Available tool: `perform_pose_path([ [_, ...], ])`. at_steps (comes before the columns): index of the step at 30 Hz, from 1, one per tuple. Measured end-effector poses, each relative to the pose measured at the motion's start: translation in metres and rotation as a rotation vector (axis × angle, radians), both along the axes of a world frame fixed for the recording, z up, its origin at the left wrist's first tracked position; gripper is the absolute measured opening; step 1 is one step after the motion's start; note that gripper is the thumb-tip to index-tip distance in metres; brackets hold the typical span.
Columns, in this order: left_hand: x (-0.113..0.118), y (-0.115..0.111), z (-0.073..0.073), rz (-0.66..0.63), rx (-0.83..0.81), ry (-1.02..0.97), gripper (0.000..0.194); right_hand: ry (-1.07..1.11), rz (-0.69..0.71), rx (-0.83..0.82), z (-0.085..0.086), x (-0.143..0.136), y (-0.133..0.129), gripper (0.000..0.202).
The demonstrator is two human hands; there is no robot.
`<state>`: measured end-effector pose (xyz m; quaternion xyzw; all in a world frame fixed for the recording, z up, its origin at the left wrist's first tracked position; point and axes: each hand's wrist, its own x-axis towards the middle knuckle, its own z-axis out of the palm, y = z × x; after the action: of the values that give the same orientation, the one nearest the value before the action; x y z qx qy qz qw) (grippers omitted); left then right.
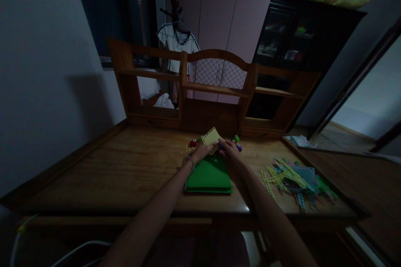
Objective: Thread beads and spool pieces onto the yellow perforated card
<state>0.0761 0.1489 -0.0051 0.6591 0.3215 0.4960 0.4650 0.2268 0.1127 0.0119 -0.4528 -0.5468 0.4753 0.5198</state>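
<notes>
A yellow card with small holes along its edges (211, 137) is held above the far end of a green stack of sheets (209, 176). My left hand (200, 152) grips the card at its lower left side. On the card's right side, my right hand (230, 150) has its fingers closed around a small purple object (221, 144), whose shape is mostly hidden. Small round figures lie beyond the hands: a red one (193, 143) at the left, and a green one (236, 138) and a purple one (239, 147) at the right.
Tangled yellow, blue and green perforated strips (293, 177) are heaped on the right of the wooden desk (134, 167). Tiny yellow bits (187, 147) lie near the red figure. A wooden shelf unit (216, 88) rises along the desk's back edge.
</notes>
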Motion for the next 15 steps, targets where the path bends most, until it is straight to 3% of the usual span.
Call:
perform_pose_path([
  [15,0.0005,0.0009,-0.0022,0.006,0.001,-0.035,0.04,-0.014,0.056,0.031,0.0047,0.0012,-0.0034,0.041],
])
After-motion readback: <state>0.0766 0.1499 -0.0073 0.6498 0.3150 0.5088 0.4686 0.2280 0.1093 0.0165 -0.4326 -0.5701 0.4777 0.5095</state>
